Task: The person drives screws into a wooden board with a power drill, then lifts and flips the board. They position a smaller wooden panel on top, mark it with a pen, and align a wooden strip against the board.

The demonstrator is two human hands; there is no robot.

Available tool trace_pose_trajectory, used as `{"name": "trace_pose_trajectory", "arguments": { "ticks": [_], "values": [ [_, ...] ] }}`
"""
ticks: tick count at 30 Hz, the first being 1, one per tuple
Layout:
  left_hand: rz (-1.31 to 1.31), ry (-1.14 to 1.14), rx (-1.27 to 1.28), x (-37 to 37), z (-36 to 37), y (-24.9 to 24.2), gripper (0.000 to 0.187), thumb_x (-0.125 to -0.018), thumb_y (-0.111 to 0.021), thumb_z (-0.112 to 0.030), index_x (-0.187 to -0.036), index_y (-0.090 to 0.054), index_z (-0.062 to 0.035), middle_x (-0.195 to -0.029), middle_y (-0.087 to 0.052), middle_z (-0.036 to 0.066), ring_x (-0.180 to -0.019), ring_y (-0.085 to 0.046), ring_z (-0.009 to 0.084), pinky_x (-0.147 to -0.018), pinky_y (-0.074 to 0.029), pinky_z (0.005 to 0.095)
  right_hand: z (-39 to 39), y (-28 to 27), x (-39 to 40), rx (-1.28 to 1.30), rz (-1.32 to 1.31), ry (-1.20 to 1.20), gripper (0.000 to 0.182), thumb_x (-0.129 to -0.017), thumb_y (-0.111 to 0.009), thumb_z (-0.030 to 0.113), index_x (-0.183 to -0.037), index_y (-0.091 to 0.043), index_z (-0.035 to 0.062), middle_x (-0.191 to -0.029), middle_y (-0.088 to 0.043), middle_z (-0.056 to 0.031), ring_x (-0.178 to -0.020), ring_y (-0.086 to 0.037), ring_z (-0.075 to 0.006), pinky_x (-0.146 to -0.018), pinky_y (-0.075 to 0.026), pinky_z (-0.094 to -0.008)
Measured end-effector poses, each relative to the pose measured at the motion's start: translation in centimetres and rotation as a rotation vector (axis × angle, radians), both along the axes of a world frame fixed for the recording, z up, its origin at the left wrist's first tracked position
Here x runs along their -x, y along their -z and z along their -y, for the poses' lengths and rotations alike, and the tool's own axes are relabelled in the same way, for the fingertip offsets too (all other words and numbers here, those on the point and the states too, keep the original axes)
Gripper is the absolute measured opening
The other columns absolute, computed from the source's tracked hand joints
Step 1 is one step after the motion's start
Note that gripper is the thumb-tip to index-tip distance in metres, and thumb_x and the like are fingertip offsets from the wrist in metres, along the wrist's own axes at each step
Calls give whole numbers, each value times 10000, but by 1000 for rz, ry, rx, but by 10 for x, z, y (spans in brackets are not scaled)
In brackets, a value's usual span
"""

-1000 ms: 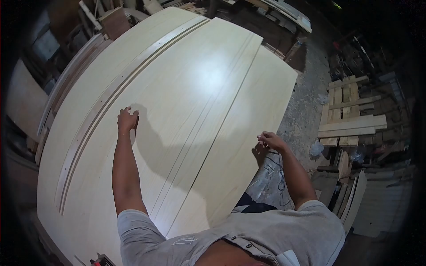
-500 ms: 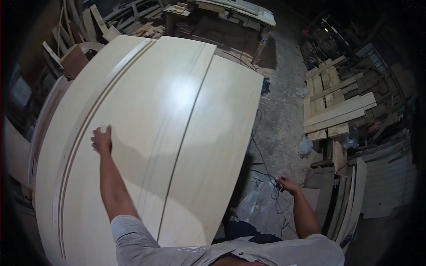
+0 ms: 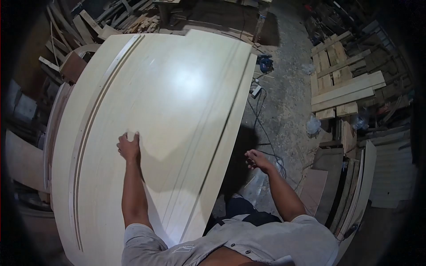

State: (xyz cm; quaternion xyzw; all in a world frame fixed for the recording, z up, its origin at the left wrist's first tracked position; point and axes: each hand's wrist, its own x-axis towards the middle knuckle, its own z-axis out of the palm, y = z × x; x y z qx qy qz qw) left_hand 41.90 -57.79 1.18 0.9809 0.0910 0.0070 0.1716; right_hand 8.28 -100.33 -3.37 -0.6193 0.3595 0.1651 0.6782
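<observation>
A large pale plywood sheet (image 3: 177, 111) lies flat, overlapping another pale sheet (image 3: 100, 128) on its left; a strip of the lower layer (image 3: 242, 106) shows along its right edge. My left hand (image 3: 129, 148) rests on the pale surface, thumb and fingers apart, seemingly at the upper sheet's left edge. Nothing is visible in its grasp. Off the right side of the sheets, my right hand (image 3: 258, 160) hangs in the air, loosely curled with fingers partly apart and no object in it. Pencil-like lines run along the upper sheet near its right edge.
A long narrow strip (image 3: 91, 111) curves along the left side. Scrap wood (image 3: 84, 29) is heaped at back left. On the floor at right lie a blue power tool (image 3: 265, 64), a black cable (image 3: 257, 113) and stacked planks (image 3: 350, 95). Boards (image 3: 355, 190) lean at lower right.
The upper sheet has slid right, covering more of the layer beneath. My left hand has moved right with it. My right hand has come up and left, closer to the sheet's edge.
</observation>
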Motion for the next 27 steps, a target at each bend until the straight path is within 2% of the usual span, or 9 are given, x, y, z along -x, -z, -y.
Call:
{"name": "trace_pose_trajectory", "arguments": {
  "ticks": [3,4,7,9,11,14,18,24,27],
  "values": [
    [23,129,21,16,-10,17,616,-850,-641,-490,-1287,-559,-63,-1301,-525,158,-1202,-469,361,-1040,-362,494,-15,-5,-20,-30,70,-18,356,-988,-515,431,-1106,-536,96,-823,-612,-57,-628,-601,-133,-529,-478,-275],
    [122,208,130,15,-28,34,533,-871,-619,-449,-1229,-598,-55,-1222,-570,177,-1130,-522,361,-992,-410,470,-19,-4,-27,-42,81,-36,379,-976,-530,455,-1089,-537,93,-843,-609,-59,-630,-595,-131,-528,-475,-274],
    [144,74,192,37,-72,35,439,-890,-604,-391,-1167,-627,-52,-1140,-605,173,-1063,-561,357,-940,-442,458,-30,-9,-41,-24,63,-81,396,-963,-550,467,-1068,-533,85,-843,-603,-56,-633,-592,-126,-530,-473,-271],
    [74,-33,10,66,-106,23,380,-901,-596,-344,-1144,-631,-55,-1113,-613,162,-1038,-571,348,-919,-442,475,-37,-12,-45,-24,98,-93,427,-943,-577,484,-1039,-529,70,-826,-592,-52,-623,-595,-127,-519,-472,-271],
    [48,-99,-34,95,-137,27,369,-908,-588,-326,-1146,-630,-47,-1099,-608,181,-1033,-564,361,-912,-439,478,-44,-13,-49,70,119,-104,392,-954,-581,435,-1009,-512,53,-802,-587,-54,-588,-603,-144,-507,-485,-281],
    [213,25,-12,117,-166,52,381,-915,-582,-334,-1150,-628,-38,-1083,-597,206,-1031,-548,378,-912,-434,481,-46,-10,-60,77,91,-106,338,-946,-620,357,-960,-486,47,-776,-580,-63,-571,-604,-154,-488,-486,-290],
    [67,-11,-18,126,-160,43,405,-909,-600,-332,-1192,-609,-42,-1102,-567,225,-1047,-522,396,-921,-426,489,-46,3,-64,56,143,-100,331,-921,-649,281,-956,-428,38,-771,-564,-89,-570,-605,-167,-463,-499,-284],
    [30,-71,0,147,-156,54,415,-897,-616,-349,-1203,-608,-70,-1101,-562,235,-1040,-528,405,-930,-427,500,-20,-11,-69,-180,86,-125,355,-913,-662,298,-990,-420,49,-843,-552,-95,-608,-618,-174,-503,-533,-296],
    [24,-53,-30,148,-160,59,425,-897,-613,-357,-1210,-602,-71,-1099,-556,237,-1043,-532,407,-930,-428,502,-25,-30,-75,-152,56,-74,376,-895,-676,297,-974,-417,36,-822,-533,-88,-581,-614,-190,-480,-527,-281]
  ]
}}
